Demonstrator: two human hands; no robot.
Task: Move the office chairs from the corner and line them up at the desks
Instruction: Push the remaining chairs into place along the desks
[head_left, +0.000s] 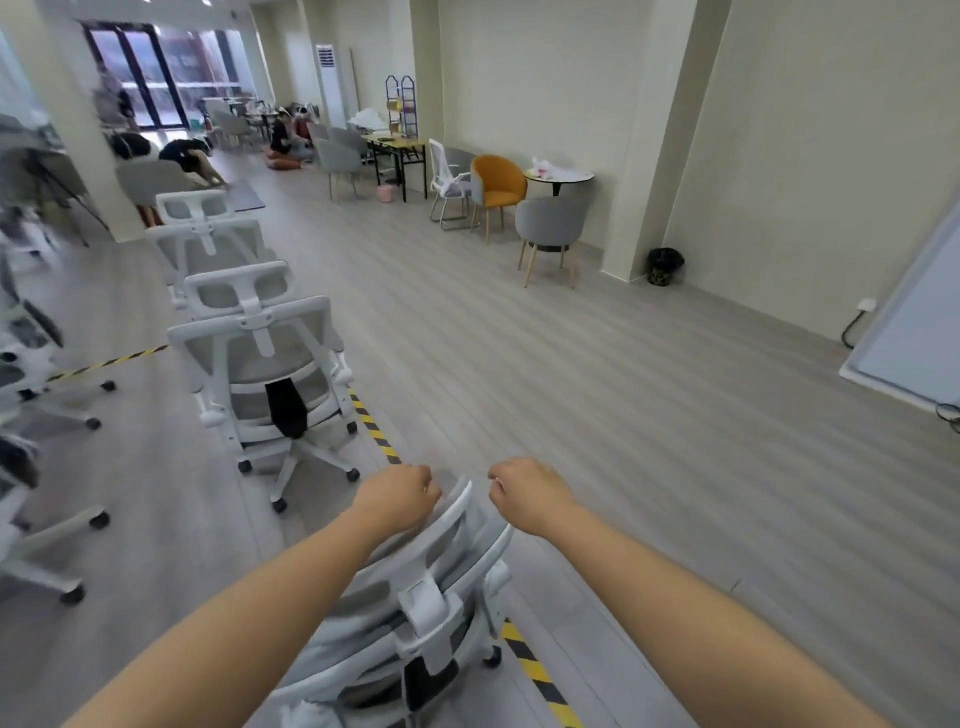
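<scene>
The office chairs (260, 364) at the left have white frames and grey mesh. The floor tape (376, 436) at centre shows yellow and black stripes. At upper right, one armchair (497, 182) is orange, its neighbour (550, 223) grey.

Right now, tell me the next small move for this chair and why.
Probably roll the chair forward and left, in behind the parked white chair. The left hand rests on its headrest, the right hand is just off it, and the row lies ahead.
</scene>
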